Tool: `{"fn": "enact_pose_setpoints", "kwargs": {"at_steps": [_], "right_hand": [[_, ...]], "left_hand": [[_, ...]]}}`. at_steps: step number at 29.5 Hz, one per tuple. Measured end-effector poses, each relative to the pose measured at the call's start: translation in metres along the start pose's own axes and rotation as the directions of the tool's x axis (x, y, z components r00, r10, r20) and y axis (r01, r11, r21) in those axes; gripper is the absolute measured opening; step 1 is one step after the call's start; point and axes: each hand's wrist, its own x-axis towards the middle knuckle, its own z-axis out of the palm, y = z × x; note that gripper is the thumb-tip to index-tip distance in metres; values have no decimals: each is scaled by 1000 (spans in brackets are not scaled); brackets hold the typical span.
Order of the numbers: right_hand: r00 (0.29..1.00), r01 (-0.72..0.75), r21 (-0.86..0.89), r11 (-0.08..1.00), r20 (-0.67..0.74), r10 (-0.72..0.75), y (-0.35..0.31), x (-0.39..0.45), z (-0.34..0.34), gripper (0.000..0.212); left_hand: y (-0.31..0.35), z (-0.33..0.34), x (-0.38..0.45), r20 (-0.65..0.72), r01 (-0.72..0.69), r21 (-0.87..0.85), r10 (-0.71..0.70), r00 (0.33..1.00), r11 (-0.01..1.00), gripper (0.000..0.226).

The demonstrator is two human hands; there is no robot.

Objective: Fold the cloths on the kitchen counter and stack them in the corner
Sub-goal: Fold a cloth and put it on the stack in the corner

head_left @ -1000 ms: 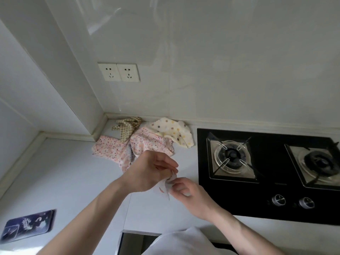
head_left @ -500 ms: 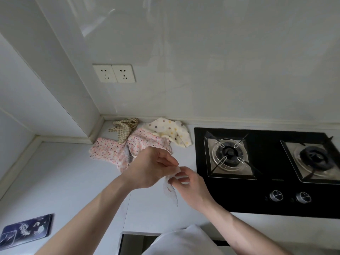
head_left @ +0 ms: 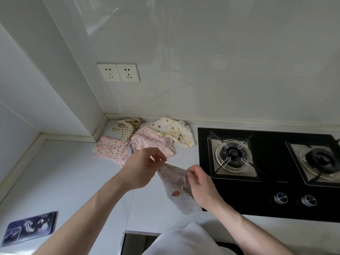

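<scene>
Pale counter meets the glossy wall, with a black hob at right. Above the counter, the left hand and right hand each pinch a top corner of a white dotted cloth, which hangs between them. Behind, near the corner, lie two pink cloths, a checked cloth and a cream spotted cloth, all unfolded.

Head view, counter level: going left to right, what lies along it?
Dark card → left pink floral cloth → left hand → pale dotted cloth held between both hands → right hand → left burner → two knobs → right burner.
</scene>
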Motion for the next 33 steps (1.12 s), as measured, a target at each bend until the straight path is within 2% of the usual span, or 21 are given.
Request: {"fn": "enact_pose_setpoints", "kwargs": {"at_steps": [3, 5, 7, 9, 11, 13, 14, 19, 24, 26, 29, 33], "right_hand": [[999, 49, 17, 999, 9, -50, -4, 3, -7, 16], [997, 63, 41, 997, 31, -64, -7, 4, -10, 7], [998, 57, -21, 998, 41, -56, -6, 4, -12, 31], [997, 79, -212, 974, 18, -77, -4, 5, -11, 46], [991, 125, -300, 946, -2, -132, -3, 5, -9, 34], [986, 138, -299, 944, -45, -158, 2, 7, -9, 15], [987, 123, -289, 950, -61, -147, 5, 8, -10, 14], [996, 60, -303, 951, -49, -79, 18, 14, -20, 23], [990, 66, -446, 893, -82, -114, 22, 32, -32, 29], [984, 80, -457, 886, -104, -142, 18, 36, -39, 29], [974, 110, -385, 916, -143, -177, 13, 33, -49, 23], [960, 199, -340, 919, -121, -253, 17, 16, -57, 15]], "left_hand": [[-3, 4, 0, 39, -32, 75, 29, 999, 997, 21], [-2, 6, 0, 52, -40, 62, 37, 998, 997, 22], [1, 6, 1, 61, -53, 28, 51, 997, 998, 21], [5, 7, 1, 69, -82, -6, 82, 994, 997, 20], [7, 7, 1, 68, -105, -26, 106, 992, 994, 19], [7, 7, 3, 61, -108, -28, 110, 992, 994, 19], [5, 7, 3, 56, -105, -25, 106, 993, 994, 20], [-15, 6, 7, 4, -151, 107, 152, 988, 983, 18], [-40, 3, 11, -63, -201, 252, 224, 973, 947, 17], [-47, 0, 9, -113, -209, 244, 241, 964, 947, 14], [-49, -5, -1, -183, -224, 216, 265, 947, 950, 8], [-51, -7, -21, -165, -247, 217, 285, 944, 944, 17]]}}
